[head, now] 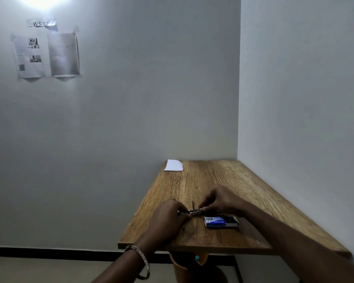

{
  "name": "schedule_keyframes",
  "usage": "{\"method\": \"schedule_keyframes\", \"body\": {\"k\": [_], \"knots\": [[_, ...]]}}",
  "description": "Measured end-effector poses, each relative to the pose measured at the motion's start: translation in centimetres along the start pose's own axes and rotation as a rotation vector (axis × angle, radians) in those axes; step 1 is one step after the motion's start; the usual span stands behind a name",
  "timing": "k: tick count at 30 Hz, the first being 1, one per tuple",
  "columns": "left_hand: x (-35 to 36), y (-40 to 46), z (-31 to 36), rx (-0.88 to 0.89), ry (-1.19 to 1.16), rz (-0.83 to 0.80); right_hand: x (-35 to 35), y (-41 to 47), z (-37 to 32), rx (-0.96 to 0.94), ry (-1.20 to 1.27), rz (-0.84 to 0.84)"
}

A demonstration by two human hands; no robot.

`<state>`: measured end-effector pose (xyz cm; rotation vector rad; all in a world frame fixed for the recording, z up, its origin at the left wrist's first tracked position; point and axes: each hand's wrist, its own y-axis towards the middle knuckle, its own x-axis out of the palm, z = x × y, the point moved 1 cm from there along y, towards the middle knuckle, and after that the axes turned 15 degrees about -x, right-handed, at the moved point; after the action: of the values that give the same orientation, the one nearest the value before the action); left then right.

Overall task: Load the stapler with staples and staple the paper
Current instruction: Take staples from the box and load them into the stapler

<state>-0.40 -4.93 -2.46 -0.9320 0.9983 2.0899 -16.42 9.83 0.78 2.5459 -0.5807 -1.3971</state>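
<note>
Both hands work the small metal stapler point(193, 211) on the table point(233, 180): the left hand point(168, 218) pinches one end, the right hand point(221, 201) pinches the other, its fingers curled. The staple box point(221, 222) lies just below the right fingers; the paper point(174, 165) sits well beyond both. Steady the body, slide staples in straight

Looks like a bare numbered workstation in an office or data-collection room: plain grey-white painted walls point(151, 88) meeting in a corner, up and left of the grip a taped paper label reading "WS 12" point(41, 23) above two printed instruction sheets point(46, 56), a small wood-grain laminate table point(223, 180) pushed into the corner, black skirting strip point(49, 251) below along the floor
</note>
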Motion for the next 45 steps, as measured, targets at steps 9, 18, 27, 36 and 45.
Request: {"method": "schedule_keyframes", "body": {"k": [9, 18, 27, 36, 45], "knots": [[-0.1, -0.1, 0.1, -0.017, -0.009, -0.007, 0.0, -0.1, 0.1, 0.011, 0.022, -0.010], [0.0, 0.0, 0.1, -0.017, -0.011, -0.007, 0.2, -0.3, -0.2, -0.084, -0.107, -0.020], [0.1, 0.0, 0.0, -0.026, -0.019, 0.000, -1.7, -1.6, 1.1, 0.004, -0.101, -0.012], [0.2, 0.2, -0.1, -0.029, 0.000, -0.025, -1.1, -0.6, -1.8, -0.178, -0.126, 0.103], [0.2, 0.0, -0.1, -0.033, -0.013, 0.009, 0.2, 0.5, -2.0, -0.221, -0.345, 0.060]]}}
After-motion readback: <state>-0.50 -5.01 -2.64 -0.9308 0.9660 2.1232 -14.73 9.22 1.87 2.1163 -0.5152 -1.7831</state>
